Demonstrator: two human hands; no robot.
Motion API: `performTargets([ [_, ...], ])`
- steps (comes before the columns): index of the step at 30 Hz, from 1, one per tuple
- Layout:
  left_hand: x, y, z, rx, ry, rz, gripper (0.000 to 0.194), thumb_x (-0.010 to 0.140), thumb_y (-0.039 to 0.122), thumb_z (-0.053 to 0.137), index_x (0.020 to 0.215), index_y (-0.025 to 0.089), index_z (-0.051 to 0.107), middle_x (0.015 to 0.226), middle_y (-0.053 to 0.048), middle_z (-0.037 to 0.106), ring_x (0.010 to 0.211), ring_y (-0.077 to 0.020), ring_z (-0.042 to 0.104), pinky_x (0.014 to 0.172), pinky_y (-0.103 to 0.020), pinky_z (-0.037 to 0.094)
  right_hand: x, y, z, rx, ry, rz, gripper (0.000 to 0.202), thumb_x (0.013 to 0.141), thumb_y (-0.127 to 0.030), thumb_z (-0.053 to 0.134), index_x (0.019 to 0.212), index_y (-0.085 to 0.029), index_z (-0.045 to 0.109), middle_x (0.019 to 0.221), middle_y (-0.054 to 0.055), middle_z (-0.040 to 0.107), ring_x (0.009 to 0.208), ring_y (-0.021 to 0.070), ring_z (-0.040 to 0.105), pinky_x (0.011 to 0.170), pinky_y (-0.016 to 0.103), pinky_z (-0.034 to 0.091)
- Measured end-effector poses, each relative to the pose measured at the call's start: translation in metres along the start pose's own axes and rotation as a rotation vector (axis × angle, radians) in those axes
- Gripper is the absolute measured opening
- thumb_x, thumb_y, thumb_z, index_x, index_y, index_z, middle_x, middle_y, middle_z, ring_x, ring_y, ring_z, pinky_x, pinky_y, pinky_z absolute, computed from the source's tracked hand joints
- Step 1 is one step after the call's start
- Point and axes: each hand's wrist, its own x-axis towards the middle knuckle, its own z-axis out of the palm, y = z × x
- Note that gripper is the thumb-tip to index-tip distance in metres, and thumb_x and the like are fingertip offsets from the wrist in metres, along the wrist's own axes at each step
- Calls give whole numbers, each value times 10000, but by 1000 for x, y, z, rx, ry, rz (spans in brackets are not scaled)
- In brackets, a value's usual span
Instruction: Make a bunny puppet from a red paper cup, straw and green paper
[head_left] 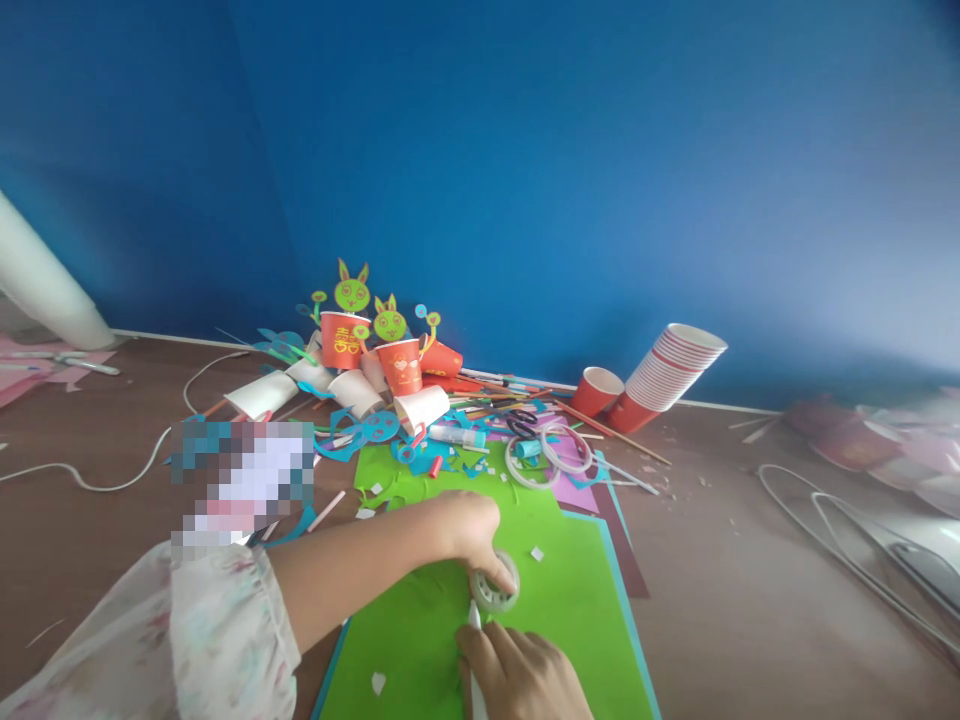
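A sheet of green paper (581, 590) lies on the brown surface in front of me. My left hand (474, 530) reaches in from the left and presses a roll of clear tape (513, 572) flat against the paper, fingers closed on it. Close to the lower left edge of the roll is the tip of a white pen (475, 618), gripped in my right hand (525, 672). Whether the tip touches the paper I cannot tell. Small white paper scraps (537, 553) are scattered on the green sheet.
Two red cups with green rabbit faces (352, 293) stand at the back among white cups (356, 393). A tilted stack of paper cups (667, 370) is at the back right. Tape rings (532, 472), sticks and blue scraps cover the middle. White cables (795, 510) lie to the right.
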Motion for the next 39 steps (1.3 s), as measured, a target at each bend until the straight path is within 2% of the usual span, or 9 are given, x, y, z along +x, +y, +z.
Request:
performTargets([
  [6, 0, 1, 1, -13, -2, -15, 600, 549, 710, 634, 708, 138, 719, 476, -26, 541, 488, -181, 504, 463, -274, 345, 4, 12, -20, 133, -17, -44, 172, 896, -147, 374, 794, -208, 499, 467, -50, 519, 307, 97, 413, 326, 219, 260],
  [11, -1, 2, -2, -32, -8, -37, 562, 541, 689, 655, 676, 145, 705, 451, -11, 502, 475, -176, 482, 464, -273, 336, 8, 26, -43, 240, -213, -85, 185, 817, -63, 409, 878, -196, 522, 547, -35, 579, 402, 96, 506, 399, 199, 342],
  [15, 0, 2, -1, -49, -16, -41, 544, 542, 683, 657, 640, 149, 688, 424, 7, 457, 448, -165, 451, 448, -274, 325, 3, 40, -44, 333, -255, -73, 227, 752, -54, 421, 870, -198, 552, 605, -6, 618, 486, 120, 560, 445, 209, 378],
  [18, 2, 1, 1, -43, -19, -46, 545, 535, 702, 647, 602, 161, 662, 409, 25, 411, 433, -152, 421, 439, -270, 315, 3, 49, -47, 400, -317, -12, 240, 739, -64, 442, 860, -202, 595, 649, 20, 641, 568, 144, 595, 507, 223, 426],
  [21, 3, 0, 2, -33, -12, -46, 557, 514, 725, 642, 574, 171, 636, 405, 40, 362, 428, -143, 394, 434, -266, 304, 11, 54, -59, 436, -415, 60, 242, 746, -55, 458, 842, -199, 627, 703, 44, 662, 642, 164, 608, 588, 258, 464],
  [26, 2, -2, 2, -62, -8, -43, 521, 523, 697, 652, 558, 178, 617, 418, 42, 366, 430, -139, 382, 434, -270, 298, 27, 58, -79, 539, -565, 197, 247, 806, -81, 441, 835, -210, 649, 781, 64, 666, 739, 184, 607, 684, 305, 478],
  [33, 2, -2, 2, -82, -29, -35, 507, 515, 692, 657, 501, 192, 574, 412, 39, 368, 453, -159, 419, 452, -282, 322, 18, 75, -71, 672, -559, 342, 228, 856, -161, 444, 856, -210, 666, 790, 65, 626, 767, 193, 573, 701, 323, 464],
  [39, 4, -5, 4, -100, -39, -33, 508, 527, 680, 647, 437, 205, 492, 393, 38, 365, 432, -152, 406, 441, -283, 306, 17, 82, -63, 819, -531, 492, 237, 870, -212, 439, 805, -181, 664, 675, 37, 574, 598, 145, 516, 571, 265, 428],
])
